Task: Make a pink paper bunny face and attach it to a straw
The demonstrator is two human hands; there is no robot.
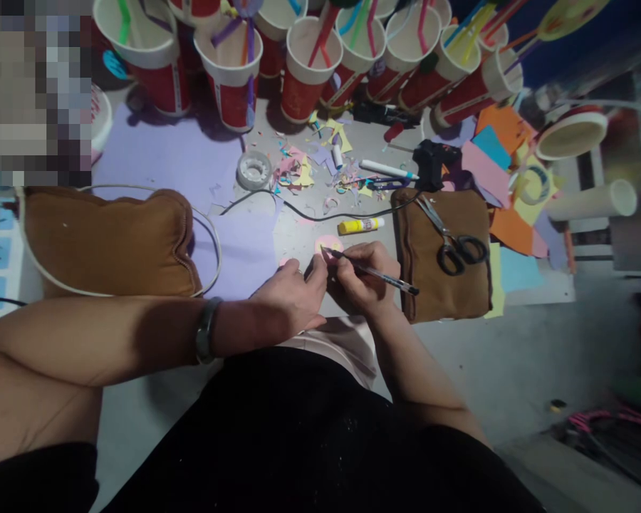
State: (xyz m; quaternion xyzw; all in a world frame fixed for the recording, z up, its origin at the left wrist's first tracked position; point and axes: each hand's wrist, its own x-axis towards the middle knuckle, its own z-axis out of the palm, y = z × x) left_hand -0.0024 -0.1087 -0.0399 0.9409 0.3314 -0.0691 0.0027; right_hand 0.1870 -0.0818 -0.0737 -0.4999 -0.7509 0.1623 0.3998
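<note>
A black shirt (320, 434), flecked with small pale specks, fills the bottom centre; its short sleeves end in the lower left and lower right. A smooth, grey-green bangle (208, 331) rings the left wrist. Both left hand (291, 296) and right hand (368, 274) are bare. Pale, pinkish cloth (347, 342) shows at centre.

1. Muted, cool light covers the tabletop (299, 242); the floor (518, 363) at right is dimmer.
2. Soft shadows darken the far part of the purple paper (160, 157), and a deeper one lies beside the right hand (371, 274).
3. The black shirt (299, 434) shows little detail.
4. A pale sheen marks the metal panel (635, 221) at right.
5. Wide-angle distortion tilts the outer cups (157, 78); the near right corner blurs.
6. Coarse pixelation masks the far left corner.
</note>
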